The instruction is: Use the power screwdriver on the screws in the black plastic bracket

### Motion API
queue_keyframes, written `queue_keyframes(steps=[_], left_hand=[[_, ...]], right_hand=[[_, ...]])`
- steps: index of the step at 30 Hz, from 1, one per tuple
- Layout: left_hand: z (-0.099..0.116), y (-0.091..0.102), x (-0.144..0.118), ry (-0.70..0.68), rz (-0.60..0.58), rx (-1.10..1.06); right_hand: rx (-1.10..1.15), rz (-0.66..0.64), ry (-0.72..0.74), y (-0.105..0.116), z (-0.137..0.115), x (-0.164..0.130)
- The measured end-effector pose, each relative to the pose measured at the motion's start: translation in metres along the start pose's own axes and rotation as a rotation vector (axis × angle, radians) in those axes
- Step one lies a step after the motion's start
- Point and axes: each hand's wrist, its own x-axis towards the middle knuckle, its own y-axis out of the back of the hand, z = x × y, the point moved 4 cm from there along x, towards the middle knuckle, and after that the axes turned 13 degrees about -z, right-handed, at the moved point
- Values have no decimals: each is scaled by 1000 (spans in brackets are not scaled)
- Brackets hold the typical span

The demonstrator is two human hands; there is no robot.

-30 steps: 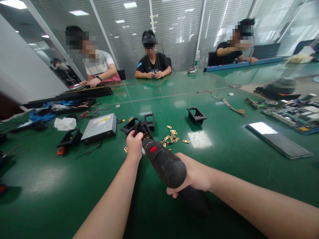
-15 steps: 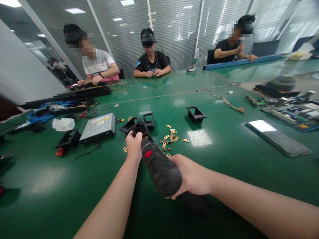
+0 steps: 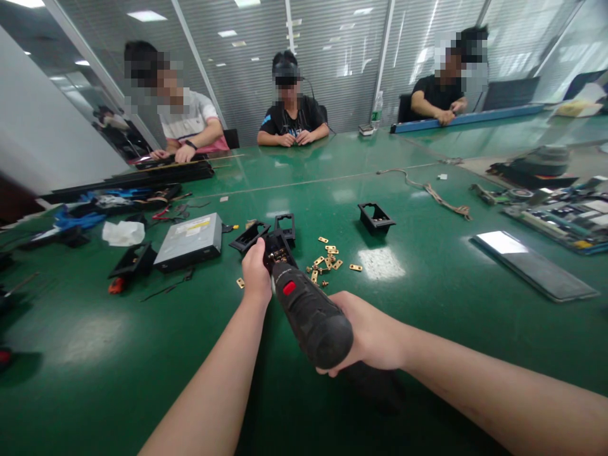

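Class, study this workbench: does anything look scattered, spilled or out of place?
Yes. Small brass plates lie strewn loose on the green table, just right of the black part that the left hand steadies while the right hand holds a screwdriver.

The green desk (image 3: pixel 427 297) is smooth and glossy, mirroring the ceiling lights, while the power screwdriver (image 3: pixel 311 313) has a matt, slightly rough black plastic body, the small plates (image 3: pixel 327 256) look brassy metal, and the drive (image 3: pixel 190 240) brushed grey metal.
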Motion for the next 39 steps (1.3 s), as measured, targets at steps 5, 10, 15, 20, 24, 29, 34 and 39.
queue_keyframes(steps=[5,10,15,20,24,29,34,39], left_hand=[[12,-6,-7,30,42,120],[13,-4,-6,50,46,133],[8,1,-3,-9,-10,96],[4,5,-2,-42,-41,79],[-4,8,1,-29,-49,-17],[-6,9,1,-33,-50,-29],[-7,9,1,-33,-74,-57],[-18,15,8,-70,-51,-108]], right_hand=[[65,-12,-5,1,5,1],[61,-11,-9,1,5,0],[71,-14,-13,-2,3,-1],[62,-43,12,-4,2,0],[55,-35,-7,-3,1,0],[55,-40,3,-2,1,1],[44,-50,12,-2,1,-1],[-189,29,224,-5,-14,-17]])
